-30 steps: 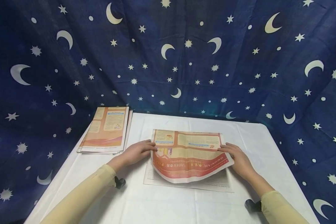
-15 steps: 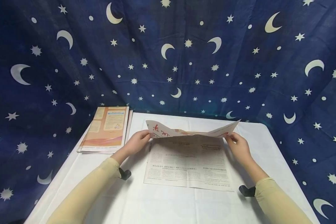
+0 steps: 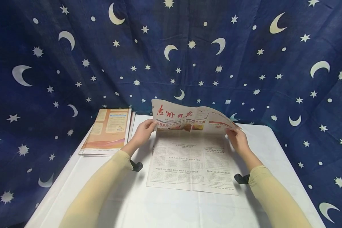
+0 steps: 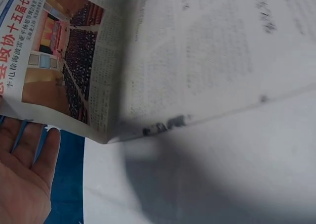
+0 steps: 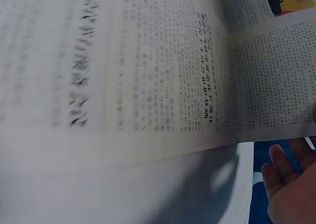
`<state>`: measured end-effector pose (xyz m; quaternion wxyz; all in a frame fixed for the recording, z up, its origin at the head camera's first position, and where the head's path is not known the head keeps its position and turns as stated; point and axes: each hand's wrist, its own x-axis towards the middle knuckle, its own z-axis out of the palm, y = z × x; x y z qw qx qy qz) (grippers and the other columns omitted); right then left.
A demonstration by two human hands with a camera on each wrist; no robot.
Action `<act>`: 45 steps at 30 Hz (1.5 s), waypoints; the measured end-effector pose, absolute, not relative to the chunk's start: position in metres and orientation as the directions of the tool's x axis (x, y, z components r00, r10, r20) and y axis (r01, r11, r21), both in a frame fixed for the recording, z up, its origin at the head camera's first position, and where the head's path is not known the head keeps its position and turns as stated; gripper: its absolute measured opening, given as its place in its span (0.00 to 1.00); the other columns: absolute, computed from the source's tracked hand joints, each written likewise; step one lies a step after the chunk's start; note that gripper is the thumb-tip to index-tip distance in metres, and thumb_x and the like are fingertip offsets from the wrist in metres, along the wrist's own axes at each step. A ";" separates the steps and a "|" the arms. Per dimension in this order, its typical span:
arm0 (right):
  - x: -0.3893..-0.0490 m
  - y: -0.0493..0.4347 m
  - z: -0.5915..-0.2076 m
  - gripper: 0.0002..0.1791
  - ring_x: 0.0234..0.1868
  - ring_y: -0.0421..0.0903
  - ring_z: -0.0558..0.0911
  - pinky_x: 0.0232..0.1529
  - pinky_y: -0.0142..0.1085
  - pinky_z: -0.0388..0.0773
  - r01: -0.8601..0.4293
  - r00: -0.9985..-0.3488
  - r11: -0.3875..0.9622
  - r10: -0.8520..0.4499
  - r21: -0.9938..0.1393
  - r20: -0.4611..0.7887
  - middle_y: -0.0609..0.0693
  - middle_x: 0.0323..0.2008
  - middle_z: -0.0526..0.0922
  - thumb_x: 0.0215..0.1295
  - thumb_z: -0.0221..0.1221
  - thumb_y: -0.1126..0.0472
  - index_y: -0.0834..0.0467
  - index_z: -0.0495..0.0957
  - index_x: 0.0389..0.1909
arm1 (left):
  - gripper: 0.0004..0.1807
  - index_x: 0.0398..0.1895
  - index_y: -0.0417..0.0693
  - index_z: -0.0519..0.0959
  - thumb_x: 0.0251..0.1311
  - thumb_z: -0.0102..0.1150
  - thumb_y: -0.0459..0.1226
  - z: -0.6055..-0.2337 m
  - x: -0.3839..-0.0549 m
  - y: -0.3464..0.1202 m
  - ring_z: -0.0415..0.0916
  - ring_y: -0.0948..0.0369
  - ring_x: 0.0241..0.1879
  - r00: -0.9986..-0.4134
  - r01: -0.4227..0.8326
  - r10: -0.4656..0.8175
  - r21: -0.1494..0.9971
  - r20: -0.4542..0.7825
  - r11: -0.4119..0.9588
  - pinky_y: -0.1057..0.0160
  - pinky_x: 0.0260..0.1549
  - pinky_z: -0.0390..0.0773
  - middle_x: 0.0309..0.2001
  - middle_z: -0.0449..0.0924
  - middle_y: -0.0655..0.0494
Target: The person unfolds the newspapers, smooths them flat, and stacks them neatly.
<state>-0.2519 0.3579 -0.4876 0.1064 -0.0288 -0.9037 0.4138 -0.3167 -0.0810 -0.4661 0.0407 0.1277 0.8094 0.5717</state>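
A newspaper (image 3: 188,164) lies on the white table, its lower half flat and covered in small print. Its upper half stands raised and bowed, showing a red masthead and colour photos. At the left edge of that raised half, my left hand (image 3: 143,131) pinches the paper. Opposite it, my right hand (image 3: 238,139) grips the right edge. In the left wrist view, fingers (image 4: 47,157) lie behind the lifted page beside a crowd photo (image 4: 64,56). The right wrist view has fingers (image 5: 279,167) under the page's edge, with the thumb mostly out of frame.
A stack of folded newspapers (image 3: 108,133) with an orange top page sits at the table's back left. The table (image 3: 165,209) has a white cover. Behind it hangs a dark blue curtain (image 3: 199,57) with moons and stars.
The newspaper's top half has been lifted and swung away from me, so the flat printed lower half and the masthead now show. Both hands have moved up the table with it. The stack stays put.
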 end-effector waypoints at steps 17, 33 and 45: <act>-0.269 0.358 -0.507 0.31 0.63 0.62 0.75 0.62 0.53 0.74 0.197 -0.963 0.558 0.266 -0.806 -0.051 0.68 0.62 0.77 0.81 0.47 0.48 0.71 0.71 0.66 | 0.19 0.61 0.37 0.77 0.79 0.50 0.42 -0.481 -0.344 -0.070 0.74 0.48 0.61 -0.983 0.056 0.182 0.897 -0.028 0.439 0.47 0.61 0.74 0.60 0.79 0.41; -0.261 0.365 -0.508 0.26 0.43 0.50 0.76 0.40 0.32 0.76 0.178 -0.963 0.574 0.268 -0.799 -0.022 0.61 0.47 0.81 0.81 0.49 0.47 0.66 0.77 0.59 | 0.15 0.55 0.40 0.82 0.77 0.53 0.39 -0.496 -0.337 -0.076 0.77 0.54 0.39 -0.975 0.041 0.206 0.842 -0.084 0.538 0.60 0.38 0.79 0.42 0.82 0.44; -0.246 0.380 -0.507 0.27 0.42 0.49 0.76 0.37 0.32 0.76 0.141 -0.970 0.621 0.241 -0.771 0.017 0.62 0.47 0.82 0.81 0.50 0.47 0.67 0.79 0.58 | 0.14 0.52 0.39 0.81 0.76 0.53 0.39 -0.494 -0.328 -0.069 0.79 0.52 0.35 -0.963 0.075 0.254 0.815 -0.090 0.574 0.61 0.31 0.78 0.39 0.82 0.45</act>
